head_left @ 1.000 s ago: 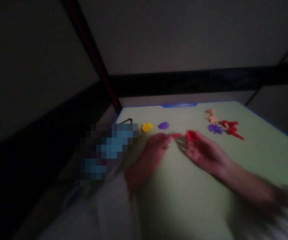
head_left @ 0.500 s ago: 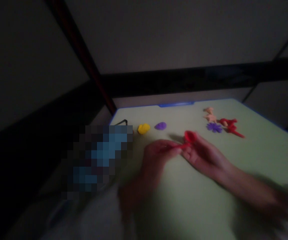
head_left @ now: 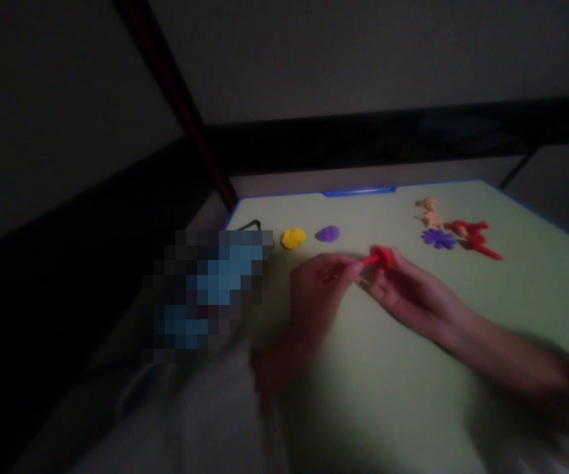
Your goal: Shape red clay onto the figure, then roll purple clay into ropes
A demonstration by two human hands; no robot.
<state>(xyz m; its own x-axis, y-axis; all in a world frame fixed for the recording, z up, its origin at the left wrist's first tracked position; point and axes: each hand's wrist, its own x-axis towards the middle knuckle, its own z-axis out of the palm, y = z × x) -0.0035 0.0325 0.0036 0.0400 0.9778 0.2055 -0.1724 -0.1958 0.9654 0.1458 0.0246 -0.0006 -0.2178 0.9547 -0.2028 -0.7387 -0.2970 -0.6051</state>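
Over the table, my left hand pinches a thin red clay stick, its end pointing right. My right hand holds a rounded red clay piece between thumb and fingers. The tip of the stick meets this piece, or lies just in front of it; I cannot tell if they are joined. Beyond my left hand lie a yellow clay lump and a purple clay lump. Past my right hand is a purple clay piece with several petal-like lobes.
At the back right lie peach clay pieces and red clay shapes, one with a long thin end. The pale green table has a blue rim. On the left, a blurred-out bluish patch hides what is there.
The red piece in my right hand has turned, so its hollow opening no longer faces me. The stick now reaches closer against it. The whole view has shifted slightly.
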